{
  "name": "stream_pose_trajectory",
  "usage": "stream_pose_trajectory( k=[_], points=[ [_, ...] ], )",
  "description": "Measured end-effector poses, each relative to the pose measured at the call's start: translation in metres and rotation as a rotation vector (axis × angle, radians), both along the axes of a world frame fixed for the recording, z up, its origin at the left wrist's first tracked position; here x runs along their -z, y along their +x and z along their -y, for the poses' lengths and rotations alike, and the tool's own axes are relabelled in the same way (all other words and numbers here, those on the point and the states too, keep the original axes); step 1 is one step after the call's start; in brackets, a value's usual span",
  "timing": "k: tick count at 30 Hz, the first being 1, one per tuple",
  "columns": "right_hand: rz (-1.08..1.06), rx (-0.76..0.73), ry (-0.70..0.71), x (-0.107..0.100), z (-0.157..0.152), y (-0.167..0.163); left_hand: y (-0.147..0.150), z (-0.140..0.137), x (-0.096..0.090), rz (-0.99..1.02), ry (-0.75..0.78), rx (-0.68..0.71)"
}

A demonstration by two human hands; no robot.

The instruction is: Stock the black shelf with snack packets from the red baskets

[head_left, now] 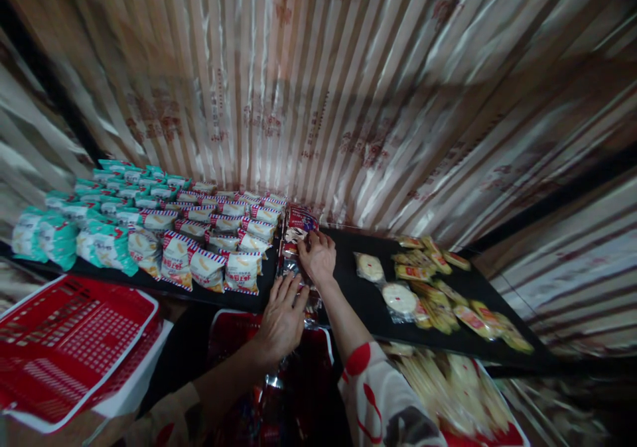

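Observation:
Both hands are over a narrow row of dark red, shiny snack packets on the black shelf. My right hand is farther in, its fingers curled over a packet near the middle of the row. Closer to the front edge, my left hand lies over the front packets with its fingers stretched out, touching the wrappers. Part of the row is hidden under the hands. Just left stand white snack bags with striped edges, in several rows.
Teal and white bags fill the shelf's left end. Round white wrapped cakes and yellow packets lie to the right. Below are a red basket, a dark red basket and another holding pale packets. Striped sheeting hangs behind.

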State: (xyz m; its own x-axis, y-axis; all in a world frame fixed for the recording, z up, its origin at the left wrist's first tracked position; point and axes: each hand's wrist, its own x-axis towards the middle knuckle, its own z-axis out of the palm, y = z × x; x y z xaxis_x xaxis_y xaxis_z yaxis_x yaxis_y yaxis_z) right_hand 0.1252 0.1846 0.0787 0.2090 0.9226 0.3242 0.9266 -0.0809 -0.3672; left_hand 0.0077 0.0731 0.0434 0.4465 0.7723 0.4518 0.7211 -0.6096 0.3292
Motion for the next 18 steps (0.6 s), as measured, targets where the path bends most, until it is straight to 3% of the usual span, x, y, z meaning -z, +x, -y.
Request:
stream_pose_trajectory(
  k=[3,6,8,11,13,15,18],
  points=[
    [-0.067,-0.036,0.109,0.003,0.012,0.005,-0.006,0.007,-0.005,0.042,0.024,0.04],
    [-0.22,-0.026,0.256,0.006,0.04,0.014,-0.02,0.023,-0.004,0.093,0.017,0.187],
    [-0.383,0.01,0.348,0.013,0.069,0.02,-0.031,0.04,0.008,0.104,-0.017,0.277],
    [-0.673,0.088,0.378,0.037,0.123,0.025,-0.048,0.071,0.043,0.039,-0.172,0.339],
    [-0.797,0.104,0.262,0.06,0.159,0.023,-0.058,0.089,0.072,-0.046,-0.37,0.319],
    [-0.766,0.047,0.056,0.086,0.189,0.016,-0.066,0.1,0.101,-0.143,-0.599,0.197],
    [-0.527,-0.129,-0.527,0.12,0.212,0.001,-0.075,0.105,0.134,-0.333,-0.927,0.012]
  ],
)
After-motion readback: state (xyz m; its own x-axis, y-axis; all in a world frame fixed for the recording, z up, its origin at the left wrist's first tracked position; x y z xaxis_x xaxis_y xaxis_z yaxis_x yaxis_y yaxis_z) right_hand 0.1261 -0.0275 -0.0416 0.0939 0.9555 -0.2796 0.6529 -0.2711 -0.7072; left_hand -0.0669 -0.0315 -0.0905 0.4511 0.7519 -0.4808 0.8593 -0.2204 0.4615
